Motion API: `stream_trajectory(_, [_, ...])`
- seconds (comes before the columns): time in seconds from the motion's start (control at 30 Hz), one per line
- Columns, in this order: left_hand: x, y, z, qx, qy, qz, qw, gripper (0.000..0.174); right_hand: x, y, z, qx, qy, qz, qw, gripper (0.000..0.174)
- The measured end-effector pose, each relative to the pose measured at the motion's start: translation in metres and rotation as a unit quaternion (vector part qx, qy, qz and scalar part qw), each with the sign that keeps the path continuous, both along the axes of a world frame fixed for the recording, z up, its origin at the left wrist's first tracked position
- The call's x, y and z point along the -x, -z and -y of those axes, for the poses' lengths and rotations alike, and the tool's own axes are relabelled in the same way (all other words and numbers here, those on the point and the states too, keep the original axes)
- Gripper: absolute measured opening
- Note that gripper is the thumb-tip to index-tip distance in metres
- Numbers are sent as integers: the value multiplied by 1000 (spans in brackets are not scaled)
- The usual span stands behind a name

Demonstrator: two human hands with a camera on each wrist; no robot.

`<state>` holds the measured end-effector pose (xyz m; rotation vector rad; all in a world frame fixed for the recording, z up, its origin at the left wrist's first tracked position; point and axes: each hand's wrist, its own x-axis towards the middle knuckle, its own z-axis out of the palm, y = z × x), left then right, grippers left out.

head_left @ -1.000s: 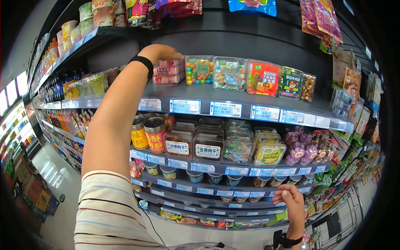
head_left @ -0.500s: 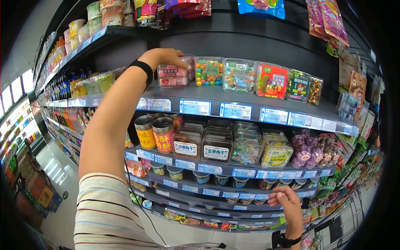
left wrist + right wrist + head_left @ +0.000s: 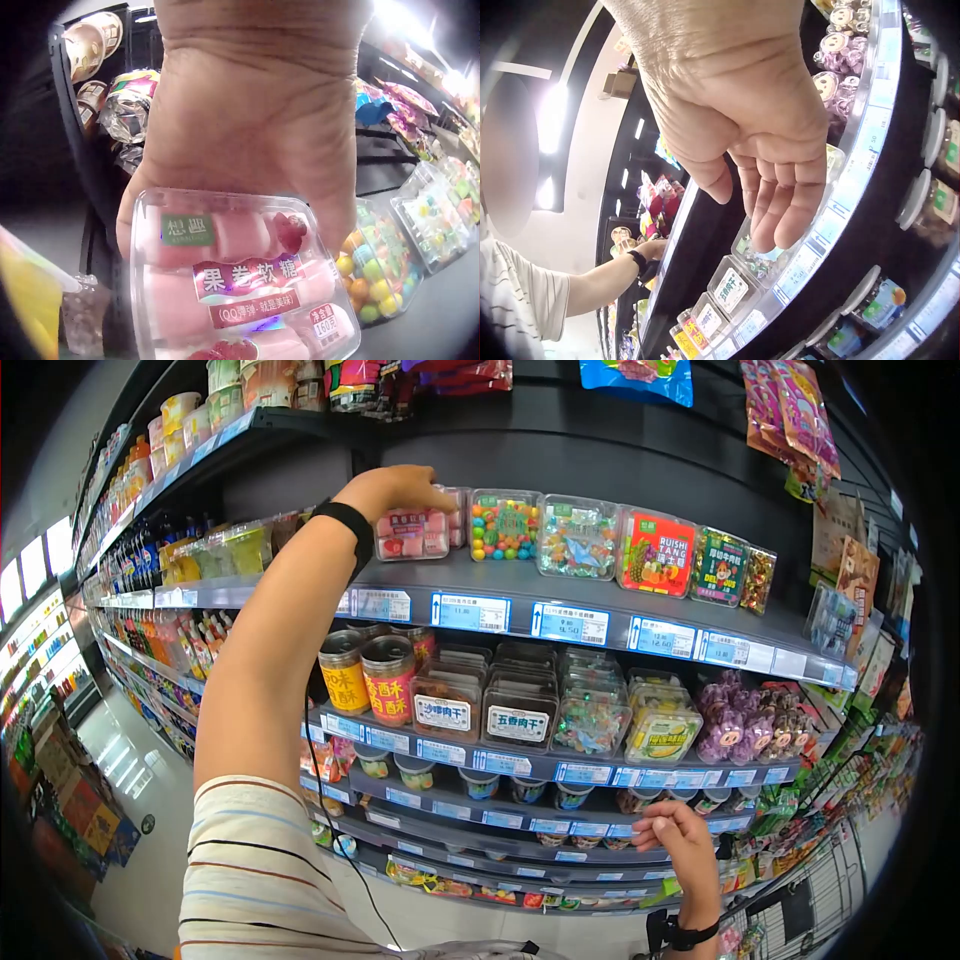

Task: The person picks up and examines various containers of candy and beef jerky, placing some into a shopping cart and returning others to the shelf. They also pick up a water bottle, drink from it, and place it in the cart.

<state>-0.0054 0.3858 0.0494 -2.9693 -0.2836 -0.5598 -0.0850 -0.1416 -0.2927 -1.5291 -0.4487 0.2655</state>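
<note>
My left hand [image 3: 398, 490] reaches up to the upper shelf and grips a clear plastic box of pink roll gummies [image 3: 240, 304] with strawberry pictures on it. In the left wrist view the box sits upright below the palm, fingers at one side and thumb at the other. Just behind it in the head view, another pink candy box [image 3: 459, 520] partly shows. A box of colourful gumballs [image 3: 505, 525] stands to its right. My right hand [image 3: 682, 843] hangs before the lower shelves, fingers loosely bent, holding nothing.
Along the upper shelf [image 3: 560, 588] stand a box of wrapped candies [image 3: 577, 538] and a red candy box [image 3: 656, 555]. Below are canisters [image 3: 388, 680] and boxes of dried meat [image 3: 446, 700]. A wire cart [image 3: 800, 905] is at lower right, and a dark cable hangs near the left arm.
The gripped gummy box has shifted slightly left of the gumball box, standing out more from the pink box behind. The head view has shifted a little. My right hand stays about the same.
</note>
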Motion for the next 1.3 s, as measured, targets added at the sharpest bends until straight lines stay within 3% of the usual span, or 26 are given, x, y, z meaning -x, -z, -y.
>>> stream_trajectory(0.2, [59,-22,34,29,97,114,988,91,-10,-60,-24,-33,0,112,993,32])
stream_trajectory(0.3, [89,-25,58,64,203,196,957,71,-7,-98,-51,-81,2,192,978,35])
stream_trajectory(0.47, [134,-10,138,138,375,118,909,56,-8,-151,-106,-159,-7,306,939,59])
stream_trajectory(0.6, [138,16,186,66,418,113,899,65,-6,-174,-142,-167,18,379,910,72])
stream_trajectory(0.7, [136,27,209,13,396,105,912,75,-9,-176,-156,-239,-40,332,912,73])
stream_trajectory(0.77, [129,32,213,10,383,87,919,79,-7,-176,-153,-215,-2,315,924,67])
stream_trajectory(0.83, [110,15,197,50,431,70,898,79,-12,-170,-147,-181,49,314,931,65])
stream_trajectory(0.9, [96,-16,167,147,411,103,894,76,-16,-161,-134,-186,82,328,922,61])
stream_trajectory(0.97, [29,-44,97,24,303,236,923,73,-14,-159,-119,-202,86,295,930,61])
stream_trajectory(1.03, [-25,-49,35,-121,155,167,966,64,-13,-155,-105,-243,94,275,925,61])
stream_trajectory(1.1, [-53,-40,1,-77,62,37,994,63,-12,-149,-93,-259,103,262,924,65])
stream_trajectory(1.17, [-59,-26,-7,-123,-10,-15,992,66,-12,-141,-84,-256,105,257,926,71])
stream_trajectory(1.3, [-65,-9,-11,-97,-49,-67,992,71,-13,-128,-69,-252,93,242,932,73])
